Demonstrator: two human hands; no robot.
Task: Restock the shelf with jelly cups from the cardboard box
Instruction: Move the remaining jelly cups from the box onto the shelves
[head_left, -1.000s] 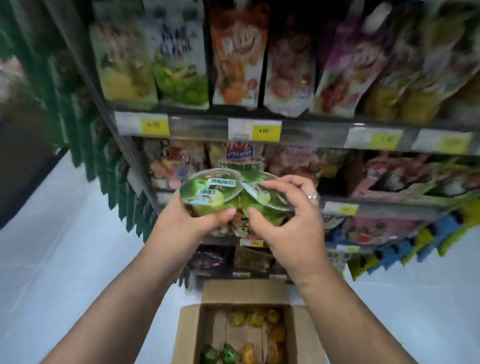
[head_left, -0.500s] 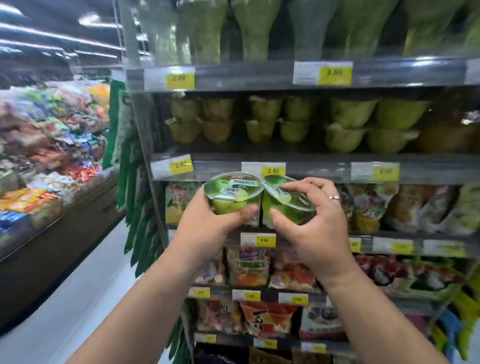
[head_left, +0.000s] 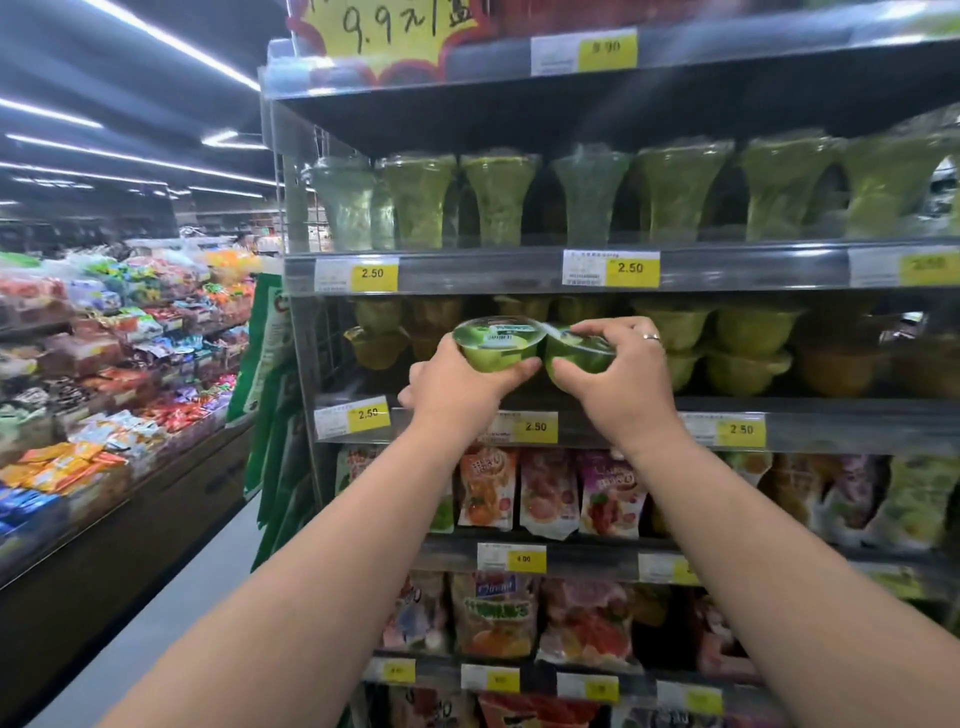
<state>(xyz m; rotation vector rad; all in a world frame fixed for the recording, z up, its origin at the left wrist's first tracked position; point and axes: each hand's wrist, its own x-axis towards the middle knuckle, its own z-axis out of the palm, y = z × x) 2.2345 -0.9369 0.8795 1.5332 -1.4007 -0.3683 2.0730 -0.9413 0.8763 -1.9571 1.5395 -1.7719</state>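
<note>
1. Green jelly cups up at shelf height: left hand grips one jelly cup, right hand grips the second cup, touching side by side.
2. Placing step, by my read; next, ease both onto the shelf in the gap beside the stacked cups.

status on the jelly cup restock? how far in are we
Done: stacked cups already sit on the 2.50 shelf, though who put them there is unclear.
In hand: left hand holds one green jelly cup, right hand another green cup, both raised at that shelf's front, neither set down.
Left: place both. The cardboard box is out of view, so remaining stock is unknown.
</note>
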